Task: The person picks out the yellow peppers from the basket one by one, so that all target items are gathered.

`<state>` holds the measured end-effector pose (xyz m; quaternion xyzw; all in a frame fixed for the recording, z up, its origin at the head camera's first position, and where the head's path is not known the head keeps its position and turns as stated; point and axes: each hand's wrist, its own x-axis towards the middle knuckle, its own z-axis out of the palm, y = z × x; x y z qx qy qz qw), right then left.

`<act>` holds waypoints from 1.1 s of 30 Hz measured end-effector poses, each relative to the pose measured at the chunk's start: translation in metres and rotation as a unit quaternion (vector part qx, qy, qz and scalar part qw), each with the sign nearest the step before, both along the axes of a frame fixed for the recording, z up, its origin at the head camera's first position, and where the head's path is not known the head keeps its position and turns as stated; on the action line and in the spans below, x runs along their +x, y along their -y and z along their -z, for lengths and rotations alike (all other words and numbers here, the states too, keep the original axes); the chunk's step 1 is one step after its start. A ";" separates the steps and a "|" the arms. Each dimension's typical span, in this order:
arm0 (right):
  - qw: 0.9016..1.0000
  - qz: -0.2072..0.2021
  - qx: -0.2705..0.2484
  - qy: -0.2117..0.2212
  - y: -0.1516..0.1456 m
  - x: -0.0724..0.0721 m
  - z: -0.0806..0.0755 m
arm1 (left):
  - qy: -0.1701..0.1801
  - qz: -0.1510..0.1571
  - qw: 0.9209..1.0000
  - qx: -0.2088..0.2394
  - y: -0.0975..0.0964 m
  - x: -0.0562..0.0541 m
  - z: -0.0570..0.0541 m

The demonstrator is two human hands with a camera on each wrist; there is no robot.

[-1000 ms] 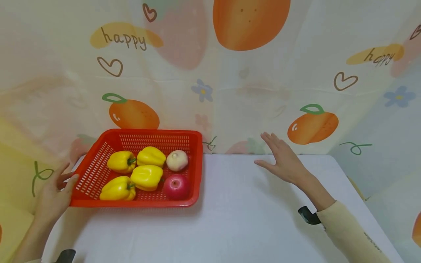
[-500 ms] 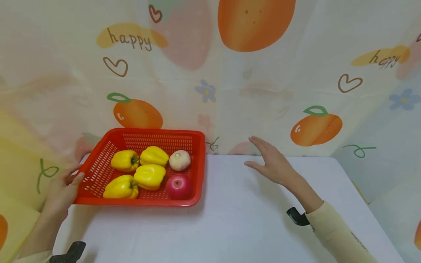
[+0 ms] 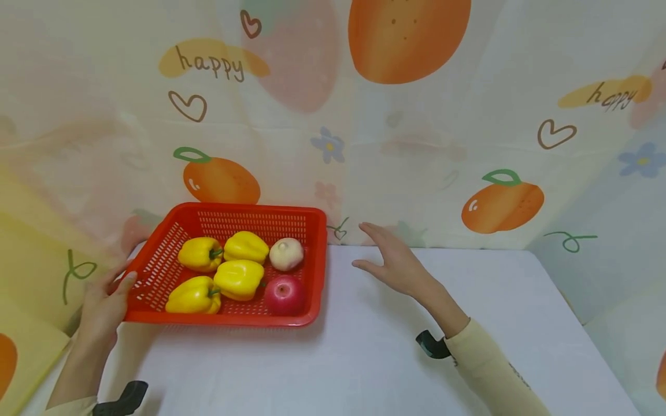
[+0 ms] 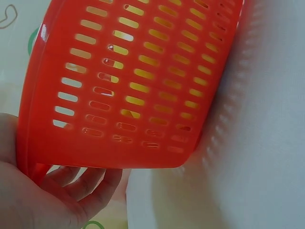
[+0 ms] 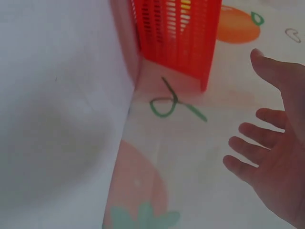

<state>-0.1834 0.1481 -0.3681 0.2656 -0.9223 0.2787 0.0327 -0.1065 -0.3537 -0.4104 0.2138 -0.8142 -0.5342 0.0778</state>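
Observation:
A red plastic basket (image 3: 321, 271) with slotted walls stands on the left of the white table. Inside lie several yellow bell peppers (image 3: 238, 280), a round whitish bulb (image 3: 286, 254) that looks like garlic, and a round pinkish-red fruit (image 3: 284, 295). At the basket's left end my left hand (image 3: 101, 306) grips the rim, thumb on top; in the left wrist view the curled fingers (image 4: 97, 191) show below the rim. My right hand (image 3: 398, 263) hovers to the right of the basket, fingers extended and thumb spread, holding nothing. In the right wrist view a gap separates it from the basket.
The table (image 3: 364, 358) has a white cover. Behind it rises a fruit-patterned cloth wall (image 3: 416, 144), close to the basket's far rim. A side panel (image 3: 624, 242) bounds the right. Black straps (image 3: 433, 345) show at both wrists.
My right hand has moved left, nearer the basket's right end. The left hand stays at the basket's left rim. The whole view has shifted slightly, and the basket keeps its place against the wall.

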 end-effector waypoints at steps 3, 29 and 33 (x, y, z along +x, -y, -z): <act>1.000 -0.001 -0.006 0.003 0.013 0.000 0.003 | 0.003 0.001 1.000 0.009 0.001 0.000 -0.001; 0.994 -0.073 -0.006 0.082 0.109 0.006 0.003 | 0.017 -0.010 1.000 -0.012 -0.002 0.002 -0.001; 0.992 -0.097 -0.007 0.079 0.128 0.006 0.000 | 0.013 -0.008 1.000 -0.013 -0.002 0.001 0.000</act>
